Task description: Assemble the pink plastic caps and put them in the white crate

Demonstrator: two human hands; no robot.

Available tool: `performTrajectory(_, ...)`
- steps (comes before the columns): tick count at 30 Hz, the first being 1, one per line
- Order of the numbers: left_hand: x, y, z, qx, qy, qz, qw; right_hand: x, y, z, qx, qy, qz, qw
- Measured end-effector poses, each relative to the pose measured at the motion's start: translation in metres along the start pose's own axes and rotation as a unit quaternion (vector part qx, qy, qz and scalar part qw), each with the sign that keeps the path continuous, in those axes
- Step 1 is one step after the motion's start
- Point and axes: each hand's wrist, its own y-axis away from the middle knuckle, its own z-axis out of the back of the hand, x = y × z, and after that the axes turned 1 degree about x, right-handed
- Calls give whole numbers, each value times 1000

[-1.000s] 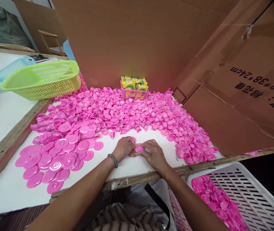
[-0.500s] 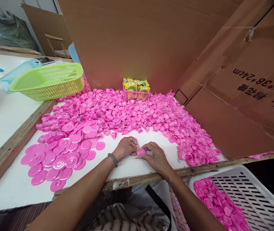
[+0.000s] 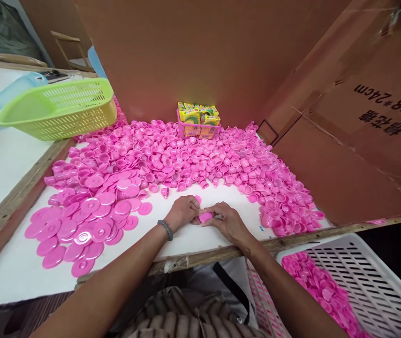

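Observation:
A small pink toy cup [image 3: 206, 217] is pinched between the thumb and fingers of my right hand [image 3: 231, 224], low over the white tabletop. My left hand [image 3: 183, 212], with a dark bead bracelet at the wrist, is closed at the cup's left side, its fingertips meeting it. Part of another pink piece [image 3: 198, 199] shows just beyond my left fingers; whether it is held or lies on the table I cannot tell. Round pink toy saucers [image 3: 83, 236] overlap in a loose pile to the left. Beyond both hands spreads a heap of pink toy cups [image 3: 186, 155].
A pink basket [image 3: 200, 131] of yellow packets stands against the cardboard wall [image 3: 203, 56]. A green basket [image 3: 56, 122] overhangs the wooden divider [image 3: 17, 188] at left. Beneath the table's front edge at right is a white crate [image 3: 372, 267] with pink pieces.
The view has tilted down a little and shifted. Both hands stay together at the cup, which seems slightly turned between the fingers.

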Motion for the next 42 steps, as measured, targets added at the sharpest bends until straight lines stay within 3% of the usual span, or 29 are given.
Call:
performTrajectory(4,-1,3,3,13,15,-7,1000,-2,1,-2,-9,4,9,1000)
performTrajectory(9,-3,9,7,71,54,-28,996,-4,2,-4,-32,-14,9,999)
performTrajectory(18,-6,6,5,47,41,8,998,-4,2,-3,-16,10,27,999)
performTrajectory(24,-2,10,1,-3,35,-6,999,-5,6,-2,-70,70,43,994)
performTrajectory(32,-8,10,-1,-20,48,18,999,1,-1,-1,-43,138,102,984)
performTrajectory(37,-4,7,-2,-19,47,32,998,19,-11,6,34,230,90,969)
performTrajectory(42,0,5,-1,-11,37,26,999,25,-9,2,24,249,64,966)
